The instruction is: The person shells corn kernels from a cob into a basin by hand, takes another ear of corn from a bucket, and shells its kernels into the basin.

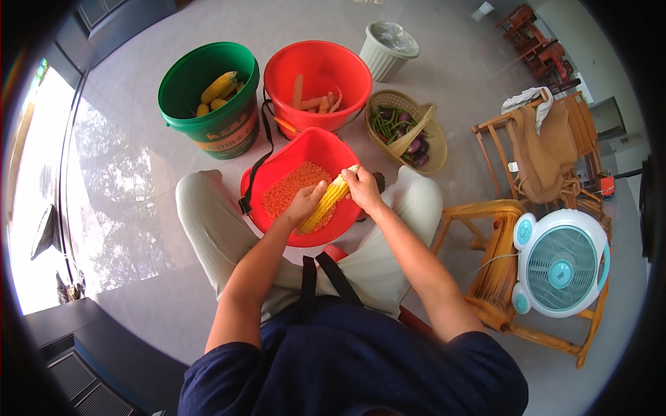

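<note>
An ear of yellow corn (327, 204) lies slantwise between my two hands, most of its kernels in place. My left hand (307, 202) grips it along its left side. Near its paler upper end, my right hand (363, 189) is closed around the cob. Below the ear is a red plastic basin (341, 148) between my knees. Loose orange corn kernels (291, 187) form a heap inside it. Beyond the basin, a red bucket (281, 60) holds several bare cobs (312, 102). To its left, a green bucket (171, 88) contains several yellow ears (219, 87).
A wicker basket (439, 151) with eggplants (414, 145) and green peppers (387, 126) sits right of the red bucket. Behind it is a lined, pale waste bin (385, 62). At right, a box fan (562, 265) rests on a wooden chair (494, 249), near another chair (486, 127) draped with brown cloth.
</note>
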Motion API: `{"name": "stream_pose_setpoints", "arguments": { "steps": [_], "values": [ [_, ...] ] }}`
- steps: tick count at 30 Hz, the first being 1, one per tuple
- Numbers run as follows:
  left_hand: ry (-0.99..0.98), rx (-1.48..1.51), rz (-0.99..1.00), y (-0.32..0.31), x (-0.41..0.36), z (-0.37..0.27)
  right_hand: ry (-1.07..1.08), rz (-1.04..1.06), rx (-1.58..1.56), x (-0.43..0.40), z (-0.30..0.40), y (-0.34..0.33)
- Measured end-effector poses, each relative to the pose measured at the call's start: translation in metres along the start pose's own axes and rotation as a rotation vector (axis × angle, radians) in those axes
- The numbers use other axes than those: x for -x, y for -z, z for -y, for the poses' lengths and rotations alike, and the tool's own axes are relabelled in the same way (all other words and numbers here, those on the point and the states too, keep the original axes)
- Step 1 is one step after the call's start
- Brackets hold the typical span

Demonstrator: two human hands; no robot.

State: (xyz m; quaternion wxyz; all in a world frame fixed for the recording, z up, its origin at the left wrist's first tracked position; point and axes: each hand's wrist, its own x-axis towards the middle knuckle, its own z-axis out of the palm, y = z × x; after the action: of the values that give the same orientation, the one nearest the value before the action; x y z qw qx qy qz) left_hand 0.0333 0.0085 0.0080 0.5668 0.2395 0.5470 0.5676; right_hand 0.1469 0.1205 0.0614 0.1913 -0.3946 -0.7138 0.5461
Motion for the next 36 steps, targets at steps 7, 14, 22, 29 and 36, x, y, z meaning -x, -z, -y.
{"name": "stream_pose_setpoints", "arguments": {
  "steps": [7,14,22,29,36],
  "values": [
    [0.076,-0.068,-0.180,0.016,-0.014,0.024,0.133,0.011,0.060,0.000,-0.004,-0.010],
    [0.039,-0.044,0.028,0.001,0.001,-0.001,-0.051,0.036,0.044,-0.002,-0.005,-0.008],
    [0.142,-0.006,-0.093,0.013,-0.010,0.011,0.129,0.146,0.001,0.004,-0.004,-0.018],
    [-0.027,0.094,-0.078,-0.004,-0.007,0.005,0.147,0.042,0.134,-0.006,-0.022,-0.014],
    [-0.007,-0.102,-0.158,0.004,-0.015,0.010,0.029,0.087,-0.003,0.000,-0.012,-0.018]
  ]
}}
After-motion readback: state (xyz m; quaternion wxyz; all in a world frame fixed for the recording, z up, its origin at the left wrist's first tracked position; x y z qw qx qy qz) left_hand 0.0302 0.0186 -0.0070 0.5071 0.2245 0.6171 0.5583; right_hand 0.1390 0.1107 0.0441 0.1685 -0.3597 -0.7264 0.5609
